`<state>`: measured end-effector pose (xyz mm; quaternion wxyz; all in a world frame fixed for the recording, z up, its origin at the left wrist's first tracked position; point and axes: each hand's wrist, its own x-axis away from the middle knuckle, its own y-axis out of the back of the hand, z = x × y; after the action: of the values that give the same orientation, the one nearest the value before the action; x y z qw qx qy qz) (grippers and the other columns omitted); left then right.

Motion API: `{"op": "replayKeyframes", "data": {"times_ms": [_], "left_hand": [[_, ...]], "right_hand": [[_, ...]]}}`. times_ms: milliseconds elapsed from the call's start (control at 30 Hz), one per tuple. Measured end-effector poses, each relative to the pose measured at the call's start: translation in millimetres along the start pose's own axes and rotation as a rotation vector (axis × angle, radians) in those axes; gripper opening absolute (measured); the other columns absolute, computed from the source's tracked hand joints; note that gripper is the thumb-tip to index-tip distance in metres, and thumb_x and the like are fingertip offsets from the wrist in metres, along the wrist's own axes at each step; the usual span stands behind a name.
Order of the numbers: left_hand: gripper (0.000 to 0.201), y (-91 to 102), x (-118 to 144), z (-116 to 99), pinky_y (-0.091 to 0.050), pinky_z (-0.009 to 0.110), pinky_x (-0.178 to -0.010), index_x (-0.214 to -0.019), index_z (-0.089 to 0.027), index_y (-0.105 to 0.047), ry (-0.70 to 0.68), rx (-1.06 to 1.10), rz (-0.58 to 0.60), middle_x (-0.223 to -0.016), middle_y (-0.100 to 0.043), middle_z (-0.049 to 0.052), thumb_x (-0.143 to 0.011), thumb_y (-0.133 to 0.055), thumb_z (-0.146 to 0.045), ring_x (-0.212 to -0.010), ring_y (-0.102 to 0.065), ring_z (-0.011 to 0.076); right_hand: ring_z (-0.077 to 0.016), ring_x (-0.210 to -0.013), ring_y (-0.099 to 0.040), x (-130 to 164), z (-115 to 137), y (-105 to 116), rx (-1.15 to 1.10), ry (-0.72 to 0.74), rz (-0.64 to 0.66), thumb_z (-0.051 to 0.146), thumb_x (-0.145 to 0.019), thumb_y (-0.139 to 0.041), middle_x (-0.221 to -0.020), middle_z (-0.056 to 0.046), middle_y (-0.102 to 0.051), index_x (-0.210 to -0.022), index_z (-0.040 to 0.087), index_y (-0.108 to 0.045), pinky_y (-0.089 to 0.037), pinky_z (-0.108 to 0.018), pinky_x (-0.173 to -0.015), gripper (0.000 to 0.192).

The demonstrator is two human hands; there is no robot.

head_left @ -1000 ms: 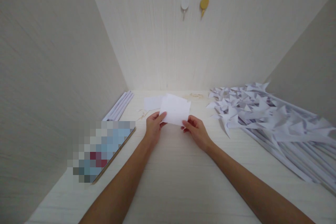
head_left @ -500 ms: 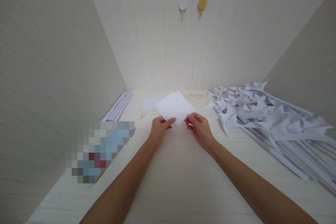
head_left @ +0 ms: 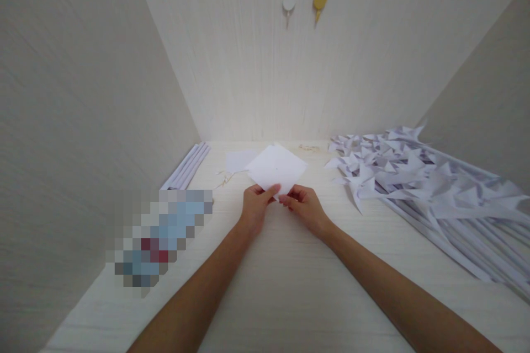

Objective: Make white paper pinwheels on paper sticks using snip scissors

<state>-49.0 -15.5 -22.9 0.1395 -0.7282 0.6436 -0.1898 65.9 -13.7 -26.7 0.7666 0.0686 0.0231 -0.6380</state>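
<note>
A white square of paper point(head_left: 278, 165), turned like a diamond with a small dark dot near its middle, is held up over the table. My left hand point(head_left: 259, 201) pinches its lower left edge, thumb on top. At the bottom corner, the thumb and fingers of my right hand point(head_left: 304, 204) close on the paper. Behind it, another white sheet point(head_left: 238, 161) lies flat, partly hidden. Thin tan strands point(head_left: 224, 179) lie beside that sheet, and more tan bits point(head_left: 309, 148) are on the table at the back.
Paper pinwheels point(head_left: 385, 168) on white rolled sticks are heaped along the right side. Several white paper rolls point(head_left: 186, 166) lie at the back left, with a blurred-out object point(head_left: 165, 237) in front. A white hook point(head_left: 289, 1) and a yellow hook point(head_left: 320, 0) are on the back wall.
My right hand has slid from the paper's lower right edge down to its bottom corner, closer to my left hand. The left hand has shifted slightly right.
</note>
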Motion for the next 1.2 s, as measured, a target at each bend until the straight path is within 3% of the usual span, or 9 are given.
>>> {"op": "replayKeyframes", "data": {"times_ms": [133,267,467,667,800,867,1033,1200], "left_hand": [[0.022,-0.7,0.4,-2.9,-0.044,0.026,-0.06,-0.064,-0.01,-0.063,0.018,0.023,0.013,-0.062,-0.064,0.004,-0.046,-0.072,-0.022,-0.057,-0.056,0.0121],[0.022,6.5,-6.0,-13.0,-0.044,0.022,-0.057,-0.069,-0.014,-0.061,-0.044,0.145,-0.092,-0.072,-0.064,0.001,-0.051,-0.069,-0.022,-0.061,-0.056,0.0098],[0.018,23.6,-19.3,-20.9,-0.043,0.018,-0.056,-0.061,-0.013,-0.057,-0.045,0.141,-0.151,-0.065,-0.06,-0.001,-0.05,-0.069,-0.021,-0.058,-0.054,0.006],[0.017,22.8,-16.4,-19.0,-0.042,0.019,-0.052,-0.053,-0.013,-0.058,0.066,-0.127,0.054,-0.053,-0.056,-0.001,-0.046,-0.073,-0.02,-0.05,-0.05,0.0061],[0.015,17.0,-10.2,-15.5,-0.041,0.021,-0.051,-0.062,-0.013,-0.066,0.134,-0.342,0.214,-0.063,-0.064,0.005,-0.049,-0.071,-0.019,-0.054,-0.053,0.0094],[0.017,13.6,-7.6,-12.4,-0.041,0.022,-0.054,-0.064,-0.012,-0.067,0.122,-0.328,0.182,-0.067,-0.066,0.006,-0.048,-0.071,-0.019,-0.058,-0.055,0.0111],[0.019,8.1,-3.5,-8.4,-0.04,0.023,-0.056,-0.063,-0.012,-0.066,0.095,-0.159,0.129,-0.063,-0.064,0.004,-0.047,-0.072,-0.021,-0.056,-0.054,0.0103],[0.018,6.5,-1.8,-11.2,-0.039,0.023,-0.053,-0.061,-0.011,-0.065,0.096,-0.104,0.138,-0.059,-0.062,0.003,-0.046,-0.072,-0.02,-0.051,-0.051,0.0088]], "right_hand": [[-0.0074,-0.043,-0.04,-0.5,-1.3,0.6,0.035,0.004,0.001,0.024,-0.059,-0.06,-0.046,0.005,-0.048,-0.053,0.015,-0.054,-0.032,-0.023,-0.045,0.012],[-0.0078,-0.044,-0.042,-1.4,-2.3,0.4,0.049,-0.013,0.061,0.021,-0.058,-0.059,-0.048,0.005,-0.049,-0.053,0.015,-0.054,-0.033,-0.023,-0.045,0.009],[-0.0096,-0.052,-0.048,-1.4,-2.5,0.8,-0.123,-0.019,0.023,0.028,-0.059,-0.061,-0.055,0.002,-0.053,-0.055,0.017,-0.052,-0.037,-0.021,-0.044,0.015],[-0.0082,-0.05,-0.051,-5.9,-4.4,9.1,-0.422,-0.084,-0.303,0.033,-0.055,-0.065,-0.057,0.005,-0.05,-0.062,0.018,-0.05,-0.036,-0.018,-0.04,0.022],[-0.0065,-0.051,-0.049,-9.4,-4.2,12.4,-0.54,-0.074,-0.415,0.034,-0.057,-0.065,-0.061,0.005,-0.053,-0.066,0.019,-0.051,-0.037,-0.018,-0.043,0.023],[-0.0073,-0.055,-0.05,-8.5,-3.9,10.5,-0.543,-0.074,-0.357,0.035,-0.058,-0.065,-0.064,0.004,-0.055,-0.071,0.02,-0.053,-0.039,-0.019,-0.046,0.024],[-0.0082,-0.053,-0.051,-0.9,-2.9,1.2,-0.4,-0.11,-0.02,0.033,-0.059,-0.066,-0.059,0.002,-0.057,-0.065,0.016,-0.057,-0.039,-0.021,-0.048,0.02],[-0.0082,-0.053,-0.052,0.9,-2.8,-0.2,-0.371,-0.09,0.053,0.032,-0.061,-0.064,-0.056,0.002,-0.058,-0.062,0.015,-0.058,-0.039,-0.022,-0.05,0.018]]}}
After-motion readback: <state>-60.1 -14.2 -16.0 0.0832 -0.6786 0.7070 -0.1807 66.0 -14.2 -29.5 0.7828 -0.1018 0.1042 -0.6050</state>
